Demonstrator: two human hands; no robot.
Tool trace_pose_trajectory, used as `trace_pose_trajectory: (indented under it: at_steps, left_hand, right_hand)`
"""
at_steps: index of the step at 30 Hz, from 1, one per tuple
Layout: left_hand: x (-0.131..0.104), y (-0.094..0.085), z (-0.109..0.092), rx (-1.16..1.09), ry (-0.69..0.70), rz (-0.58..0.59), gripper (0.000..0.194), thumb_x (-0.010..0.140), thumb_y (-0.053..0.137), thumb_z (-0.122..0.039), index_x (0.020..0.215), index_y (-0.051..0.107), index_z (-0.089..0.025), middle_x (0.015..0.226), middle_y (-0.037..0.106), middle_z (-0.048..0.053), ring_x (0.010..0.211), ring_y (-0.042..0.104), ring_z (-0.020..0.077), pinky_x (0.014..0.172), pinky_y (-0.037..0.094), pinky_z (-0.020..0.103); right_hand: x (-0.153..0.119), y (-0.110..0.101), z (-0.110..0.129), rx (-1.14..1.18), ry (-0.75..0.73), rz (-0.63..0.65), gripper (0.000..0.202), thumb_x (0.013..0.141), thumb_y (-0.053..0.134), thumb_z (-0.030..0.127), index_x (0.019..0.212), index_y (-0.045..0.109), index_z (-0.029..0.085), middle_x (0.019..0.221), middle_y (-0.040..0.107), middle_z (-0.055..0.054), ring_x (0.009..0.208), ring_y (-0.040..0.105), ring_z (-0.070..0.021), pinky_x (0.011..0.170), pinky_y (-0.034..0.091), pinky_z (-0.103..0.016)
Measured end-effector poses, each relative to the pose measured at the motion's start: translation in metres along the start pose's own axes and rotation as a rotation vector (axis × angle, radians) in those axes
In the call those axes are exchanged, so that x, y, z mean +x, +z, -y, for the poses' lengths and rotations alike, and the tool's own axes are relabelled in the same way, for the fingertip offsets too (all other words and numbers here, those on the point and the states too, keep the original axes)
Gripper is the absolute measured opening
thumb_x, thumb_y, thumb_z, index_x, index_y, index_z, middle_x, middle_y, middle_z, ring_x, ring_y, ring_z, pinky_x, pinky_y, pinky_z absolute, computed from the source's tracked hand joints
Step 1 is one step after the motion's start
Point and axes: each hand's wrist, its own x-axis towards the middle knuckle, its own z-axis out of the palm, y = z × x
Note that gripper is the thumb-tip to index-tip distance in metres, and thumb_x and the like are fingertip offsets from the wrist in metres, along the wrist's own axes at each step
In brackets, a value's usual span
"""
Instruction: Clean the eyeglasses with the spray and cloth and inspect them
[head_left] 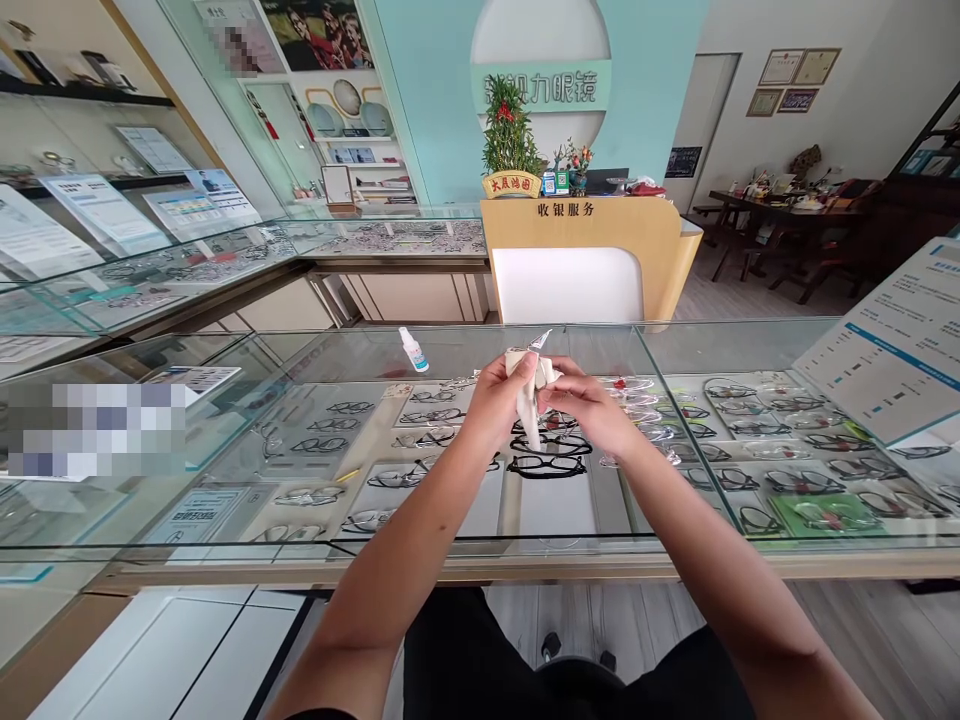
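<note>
Above the glass counter, my left hand (501, 395) is closed on a pale cloth (528, 405), with the thumb pressed on its top. My right hand (585, 400) pinches the cloth from the other side, fingers bent around it. A small piece with a clear or white look (541, 340) sticks up out of the cloth between the hands; what it belongs to is hidden. The cloth's loose end hangs down over the black frames. Beyond my left hand, a white spray bottle (413, 350) stands on the glass.
Under the glass top (360, 350) lie rows of eyeglasses (547, 466). A printed sign (892, 340) stands at the right, and a partly blurred box (90, 430) sits at the left. Farther back is a wooden cashier desk (585, 225) with plants.
</note>
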Motion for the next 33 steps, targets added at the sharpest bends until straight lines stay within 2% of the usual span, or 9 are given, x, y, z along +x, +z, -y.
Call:
trace_pose_trajectory:
  at_steps: [6, 12, 17, 20, 24, 26, 33]
  left_hand:
    - [-0.0008, -0.0009, -0.0022, 0.002, -0.020, 0.109, 0.066, 0.067, 0.106, -0.071, 0.085, 0.069, -0.020, 0.056, 0.063, -0.003, 0.046, 0.058, 0.0140, 0.048, 0.044, 0.027]
    - [-0.0021, -0.0016, -0.0043, 0.005, -0.024, 0.167, 0.062, 0.067, 0.110, -0.059, 0.088, 0.064, -0.022, 0.056, 0.063, -0.005, 0.049, 0.060, 0.0152, 0.049, 0.044, 0.026]
    - [-0.0028, -0.0031, -0.0037, 0.017, -0.039, 0.187, 0.060, 0.069, 0.109, -0.056, 0.094, 0.067, -0.022, 0.059, 0.065, -0.003, 0.054, 0.062, 0.0163, 0.052, 0.047, 0.027]
    - [-0.0021, -0.0034, -0.0034, 0.020, -0.052, 0.211, 0.060, 0.070, 0.108, -0.059, 0.094, 0.070, -0.021, 0.060, 0.065, -0.002, 0.055, 0.062, 0.0168, 0.052, 0.048, 0.027]
    - [-0.0014, -0.0016, -0.0039, 0.019, -0.058, 0.220, 0.062, 0.068, 0.108, -0.064, 0.085, 0.067, -0.020, 0.058, 0.063, -0.002, 0.051, 0.060, 0.0160, 0.049, 0.047, 0.028]
    - [-0.0020, -0.0001, -0.0042, 0.028, -0.040, 0.207, 0.062, 0.068, 0.108, -0.064, 0.082, 0.066, -0.020, 0.058, 0.063, -0.002, 0.051, 0.059, 0.0150, 0.050, 0.046, 0.027]
    - [-0.0063, 0.0049, 0.0004, 0.022, 0.045, 0.123, 0.061, 0.072, 0.105, -0.069, 0.082, 0.067, -0.021, 0.056, 0.059, -0.004, 0.052, 0.053, 0.0126, 0.053, 0.042, 0.027]
  right_hand:
    - [0.0003, 0.0008, -0.0018, 0.028, 0.018, -0.017, 0.027, 0.096, 0.081, 0.043, 0.074, 0.083, 0.028, 0.146, 0.065, -0.005, 0.132, 0.064, -0.0297, 0.112, 0.051, -0.045]
    - [-0.0001, 0.0021, 0.0028, 0.093, 0.008, -0.054, 0.025, 0.096, 0.080, 0.040, 0.074, 0.083, 0.027, 0.138, 0.067, -0.007, 0.142, 0.060, -0.0314, 0.118, 0.047, -0.044]
    - [-0.0017, 0.0030, 0.0038, 0.158, 0.037, -0.066, 0.026, 0.094, 0.083, 0.043, 0.074, 0.082, 0.026, 0.137, 0.068, -0.006, 0.132, 0.062, -0.0304, 0.115, 0.047, -0.043]
    - [-0.0020, 0.0017, 0.0030, 0.171, 0.057, -0.061, 0.027, 0.094, 0.082, 0.046, 0.075, 0.081, 0.026, 0.127, 0.069, -0.006, 0.123, 0.063, -0.0292, 0.109, 0.048, -0.042]
    - [-0.0016, -0.0005, 0.0028, 0.145, 0.065, -0.053, 0.031, 0.094, 0.082, 0.050, 0.075, 0.080, 0.025, 0.107, 0.065, -0.006, 0.112, 0.061, -0.0278, 0.101, 0.047, -0.040]
    - [-0.0016, -0.0004, 0.0033, 0.135, 0.060, -0.056, 0.033, 0.093, 0.082, 0.052, 0.075, 0.080, 0.025, 0.103, 0.064, -0.005, 0.110, 0.061, -0.0272, 0.099, 0.046, -0.039]
    - [-0.0026, 0.0033, 0.0043, 0.113, 0.031, -0.051, 0.040, 0.095, 0.083, 0.060, 0.077, 0.080, 0.024, 0.125, 0.067, -0.006, 0.109, 0.062, -0.0246, 0.100, 0.051, -0.039]
